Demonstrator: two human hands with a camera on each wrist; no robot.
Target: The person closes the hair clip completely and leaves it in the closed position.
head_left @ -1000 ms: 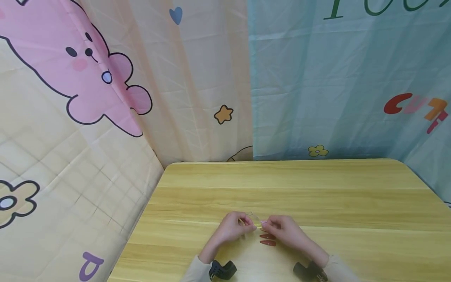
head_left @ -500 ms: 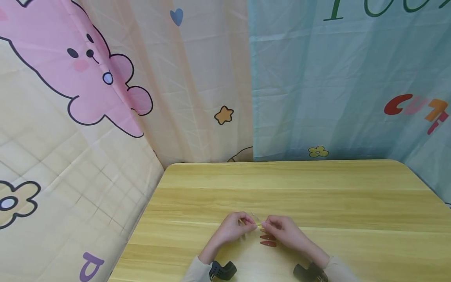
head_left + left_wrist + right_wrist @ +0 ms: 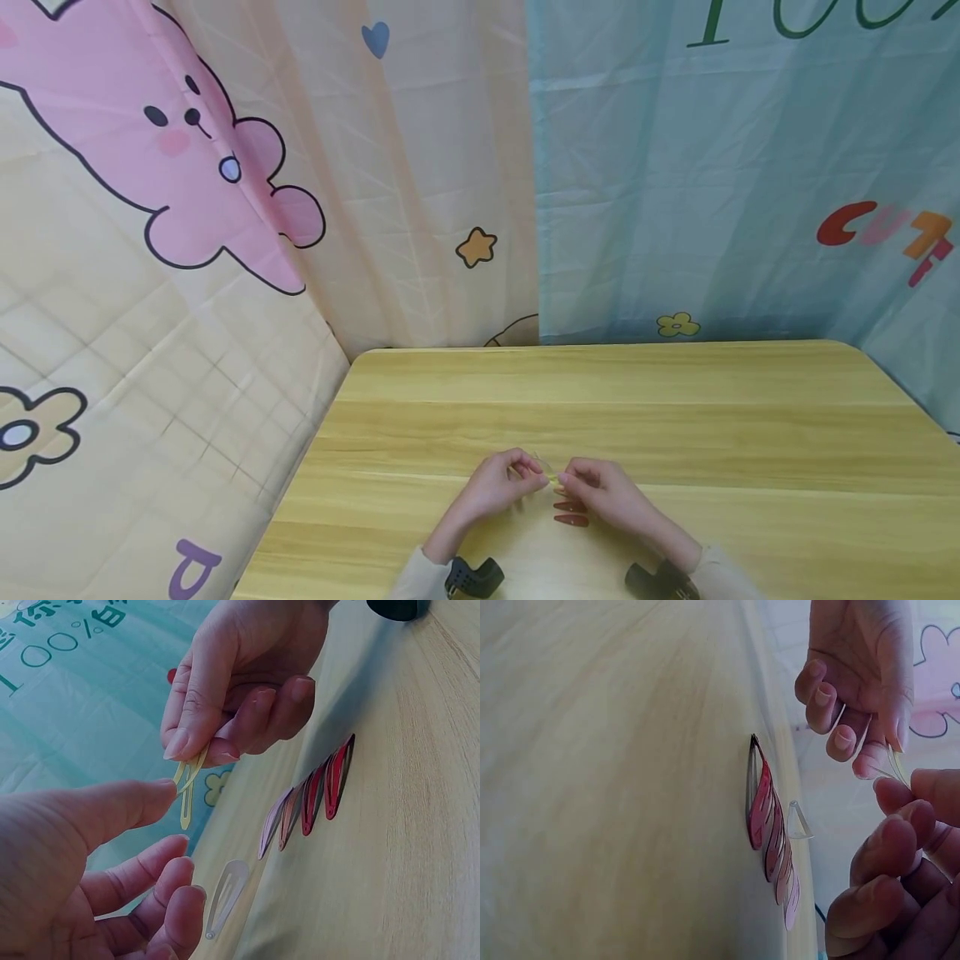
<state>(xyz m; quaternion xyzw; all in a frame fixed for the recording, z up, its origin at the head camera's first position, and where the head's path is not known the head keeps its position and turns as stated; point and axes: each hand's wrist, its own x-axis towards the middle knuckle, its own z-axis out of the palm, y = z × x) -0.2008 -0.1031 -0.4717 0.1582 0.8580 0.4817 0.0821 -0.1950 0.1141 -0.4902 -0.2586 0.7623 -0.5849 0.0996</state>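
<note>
A yellow snap hair clip is between my two hands, just above the table. My right hand pinches its wide end between thumb and index finger. From the other side, my left hand has its thumb on the clip and its index fingertip near the narrow end; the remaining left fingers are loosely bent. In the left wrist view the clip's parts stand apart where the thumbs meet it. Below the hands lies a row of several hair clips, among them a pink clip and a red clip.
A white hair clip lies apart from the row, on its far side. The wood-grain table extends to the back, where printed curtains hang. Dark wrist-camera mounts are on both wrists.
Both hands stay almost in place. The yellow clip between the fingertips shifts slightly, showing longest half a second ago and shorter now.
</note>
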